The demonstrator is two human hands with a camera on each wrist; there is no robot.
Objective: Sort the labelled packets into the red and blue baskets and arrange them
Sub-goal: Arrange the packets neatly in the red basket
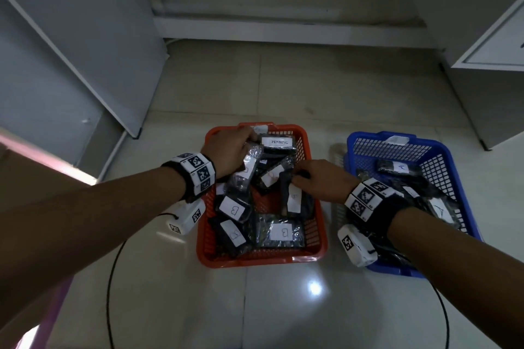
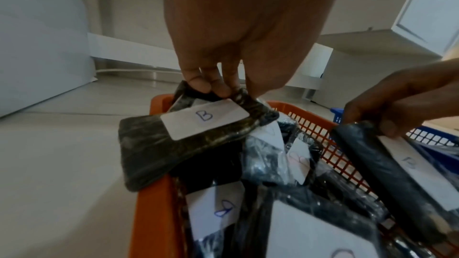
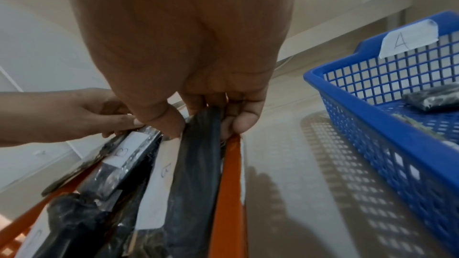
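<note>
Tiled floor (image 1: 283, 79) fills the head view; two mesh baskets sit on it, low centre and low right.

Red basket (image 1: 317, 224), centre: a loose pile of black plastic-wrapped packets w/ white "B" labels, plus one at the far end reading "PENDING" (image 1: 279, 142).

Blue basket (image 1: 450, 159), right of it and apart: an "A" tag on its far rim, a few "A" packets (image 1: 399, 168) inside.

Left hand (image 1: 226, 150), upper left of the red basket: fingers curled, pinching the top edge of a B packet (image 2: 188, 140) lifted over the rim.

Right hand (image 1: 323, 178), at the basket's right side: thumb and fingers pinch a second B packet (image 3: 196, 174) stood on edge against the wall.

Packets look light, soft and bendy; film wrap probably slick. Best held at a short edge, thumb opposite fingers, as now.
</note>
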